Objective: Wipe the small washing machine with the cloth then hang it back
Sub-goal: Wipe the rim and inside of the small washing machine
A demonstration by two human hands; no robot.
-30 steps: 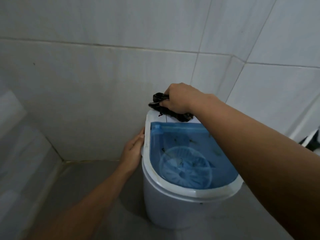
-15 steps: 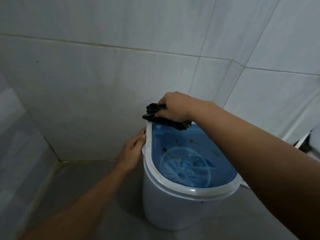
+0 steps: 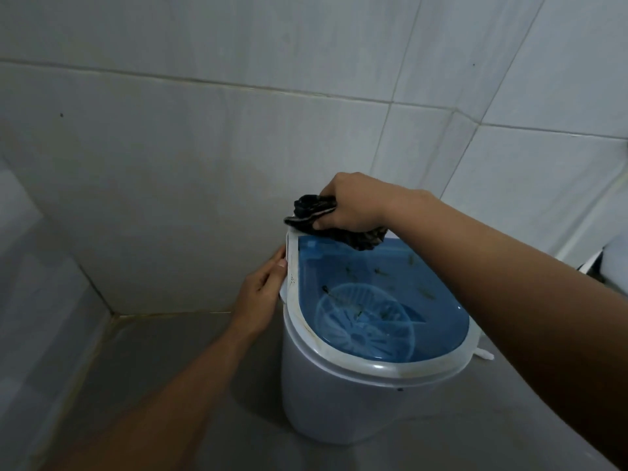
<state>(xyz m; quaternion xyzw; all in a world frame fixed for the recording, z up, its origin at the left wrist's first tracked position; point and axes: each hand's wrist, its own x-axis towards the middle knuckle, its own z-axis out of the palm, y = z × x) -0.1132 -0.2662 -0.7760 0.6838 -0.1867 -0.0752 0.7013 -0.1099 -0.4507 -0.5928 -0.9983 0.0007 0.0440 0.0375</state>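
step in hand: the back edge of the small washing machine (image 3: 343,399) is being wiped with the cloth (image 3: 316,212), up by the tiled wall (image 3: 204,164).
right hand: the right hand (image 3: 353,207) is curled round the bunched cloth, fingers (image 3: 328,222) closed tight on it, part of the cloth hanging out below the palm.
left hand: the left hand (image 3: 261,294) is laid against the white rim (image 3: 377,368) on the left side, fingers pressed together and fairly straight, thumb on the rim's edge, so the tub is steadied.
how to do it well: the rim is best followed all the way round in 1 pass, with the tub kept braced so it can't slide on the floor (image 3: 153,385); the yellowish marks at the front probably need firmer pressure.
looks: white plastic body, translucent blue lid (image 3: 438,314), ribbed disc seen through it.
dirt: dark specks are scattered on or under the lid, can't really be told which.
location: the machine is stood on the grey floor in the corner, just beside the wall.
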